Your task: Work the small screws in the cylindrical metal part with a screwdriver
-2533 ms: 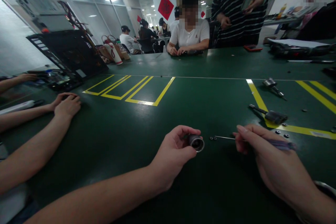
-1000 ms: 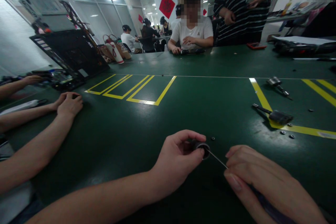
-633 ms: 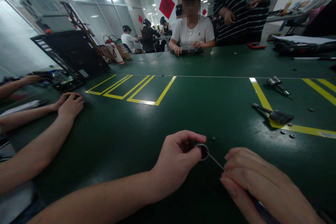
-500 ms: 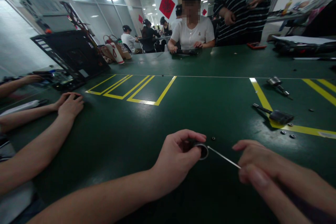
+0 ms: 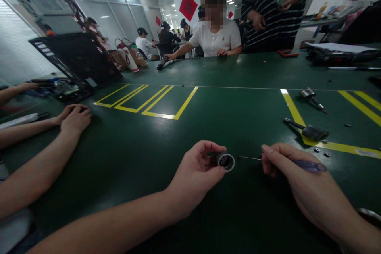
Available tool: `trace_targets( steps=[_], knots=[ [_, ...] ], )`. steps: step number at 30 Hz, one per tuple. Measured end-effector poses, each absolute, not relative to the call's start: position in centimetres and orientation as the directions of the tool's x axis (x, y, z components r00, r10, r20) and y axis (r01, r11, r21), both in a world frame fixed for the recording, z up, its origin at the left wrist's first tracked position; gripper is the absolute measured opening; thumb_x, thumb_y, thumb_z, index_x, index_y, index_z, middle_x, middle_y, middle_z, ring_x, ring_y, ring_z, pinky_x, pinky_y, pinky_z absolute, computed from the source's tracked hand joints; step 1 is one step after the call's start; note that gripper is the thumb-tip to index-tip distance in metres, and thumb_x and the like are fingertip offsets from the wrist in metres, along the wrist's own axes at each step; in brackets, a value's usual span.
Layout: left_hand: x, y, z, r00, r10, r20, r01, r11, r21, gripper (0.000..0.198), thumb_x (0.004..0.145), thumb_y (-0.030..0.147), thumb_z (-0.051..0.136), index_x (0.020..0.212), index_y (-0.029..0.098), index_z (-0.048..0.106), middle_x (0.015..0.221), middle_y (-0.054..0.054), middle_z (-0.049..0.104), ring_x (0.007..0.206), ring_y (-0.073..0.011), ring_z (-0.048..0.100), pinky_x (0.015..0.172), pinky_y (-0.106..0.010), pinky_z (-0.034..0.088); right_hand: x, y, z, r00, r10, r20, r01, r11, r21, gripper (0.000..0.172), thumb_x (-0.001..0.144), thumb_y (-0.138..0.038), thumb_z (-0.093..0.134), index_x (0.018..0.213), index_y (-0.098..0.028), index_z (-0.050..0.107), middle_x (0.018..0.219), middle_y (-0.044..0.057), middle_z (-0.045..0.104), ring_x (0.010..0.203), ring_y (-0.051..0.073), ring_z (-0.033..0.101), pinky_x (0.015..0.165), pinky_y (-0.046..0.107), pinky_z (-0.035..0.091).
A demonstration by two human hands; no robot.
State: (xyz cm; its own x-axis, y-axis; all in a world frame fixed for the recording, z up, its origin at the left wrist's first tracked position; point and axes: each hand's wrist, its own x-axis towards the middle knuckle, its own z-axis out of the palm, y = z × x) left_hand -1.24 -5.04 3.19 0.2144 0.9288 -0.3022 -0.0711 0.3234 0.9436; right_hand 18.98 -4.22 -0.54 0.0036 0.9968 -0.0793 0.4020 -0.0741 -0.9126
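Note:
Near the middle front, my left hand (image 5: pixel 198 180) grips a short metal cylinder (image 5: pixel 226 162) whose open round end faces me. My right hand (image 5: pixel 293 174) is closed around the purplish translucent handle of a screwdriver (image 5: pixel 309 165). Its thin shaft points left, and the tip is at a small ring (image 5: pixel 239 157) just right of the cylinder. Whether the tip touches the ring or the table under it is hard to tell. Tip and cylinder are apart.
On the green table (image 5: pixel 133 147) at the right lie a dark motor-like part (image 5: pixel 315 133), a metal part (image 5: pixel 308 94) and several small rings (image 5: pixel 327 154). Another person's hands (image 5: pixel 76 119) rest at the left. A seated person (image 5: pixel 216 35) reaches toward a dark tool (image 5: pixel 162 64).
My right hand has turned and the screwdriver tip has moved to the small ring. My left hand has tilted the cylinder's opening toward me. The person opposite has moved the dark tool left.

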Motion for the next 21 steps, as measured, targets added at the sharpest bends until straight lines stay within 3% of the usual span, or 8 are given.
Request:
trace_targets(
  steps=[5,9,12,15,17,19,21],
  knots=[
    [-1.3,-5.0,3.2,0.224,0.924,-0.311,-0.068,0.333,0.941,0.030,0.068,0.007,0.065,0.096,0.016,0.056,0.098,-0.005,0.065,0.089,-0.0159,0.061,0.080,-0.031,0.048,18.7,-4.2,1.3,-0.019,0.999,-0.033,0.566,-0.017,-0.824,0.042,0.080,-0.052,0.044,0.051,-0.022,0.055,0.049,0.000,0.054,0.048,0.015,0.050,0.043,0.027,0.035],
    [-1.2,-4.9,3.1,0.211,0.931,-0.296,-0.069,0.317,0.946,0.029,0.070,0.009,0.065,0.097,0.015,0.060,0.095,-0.006,0.066,0.087,-0.0157,0.061,0.076,-0.029,0.049,18.5,-4.4,2.2,-0.028,0.999,-0.033,0.593,-0.010,-0.805,0.041,0.075,-0.048,0.047,0.043,-0.022,0.049,0.040,0.000,0.049,0.039,0.014,0.044,0.038,0.026,0.031],
    [-1.2,-4.9,3.1,0.200,0.935,-0.294,-0.070,0.312,0.947,0.028,0.071,0.010,0.065,0.099,0.014,0.062,0.093,-0.006,0.066,0.083,-0.0142,0.061,0.073,-0.027,0.049,18.2,-4.5,1.8,-0.030,0.993,-0.115,0.456,-0.089,-0.885,0.039,0.076,-0.048,0.050,0.048,-0.021,0.054,0.045,0.001,0.053,0.043,0.014,0.047,0.041,0.025,0.034],
    [-1.2,-5.0,3.3,0.185,0.937,-0.297,-0.064,0.313,0.948,0.029,0.071,0.009,0.064,0.100,0.014,0.063,0.093,-0.006,0.067,0.080,-0.0135,0.061,0.071,-0.026,0.050,18.0,-4.8,1.4,-0.018,0.986,-0.163,0.108,-0.160,-0.981,0.036,0.076,-0.048,0.055,0.051,-0.021,0.056,0.046,0.000,0.052,0.047,0.014,0.050,0.043,0.025,0.039],
    [-1.2,-5.0,3.4,0.183,0.939,-0.292,-0.065,0.308,0.949,0.029,0.072,0.009,0.064,0.100,0.014,0.064,0.094,-0.006,0.067,0.079,-0.0135,0.061,0.071,-0.026,0.050,18.1,-5.1,1.3,-0.007,0.995,-0.104,-0.075,-0.105,-0.992,0.036,0.077,-0.046,0.055,0.051,-0.021,0.055,0.046,0.000,0.049,0.051,0.016,0.053,0.044,0.025,0.042],
    [-1.2,-5.0,3.3,0.190,0.941,-0.281,-0.074,0.299,0.951,0.028,0.072,0.010,0.063,0.100,0.014,0.064,0.095,-0.007,0.067,0.079,-0.0135,0.061,0.071,-0.026,0.050,18.4,-5.6,1.3,-0.013,1.000,0.021,-0.087,0.020,-0.996,0.035,0.080,-0.043,0.053,0.052,-0.022,0.055,0.051,0.001,0.053,0.058,0.017,0.057,0.046,0.025,0.045],
    [-1.1,-5.0,3.2,0.195,0.943,-0.268,-0.082,0.288,0.954,0.028,0.071,0.010,0.064,0.100,0.014,0.064,0.094,-0.007,0.068,0.079,-0.0139,0.062,0.070,-0.026,0.050,18.5,-6.3,1.3,-0.077,0.983,0.167,0.070,0.172,-0.983,0.032,0.083,-0.039,0.051,0.056,-0.023,0.058,0.062,0.003,0.060,0.066,0.018,0.061,0.047,0.023,0.046]
  ],
)
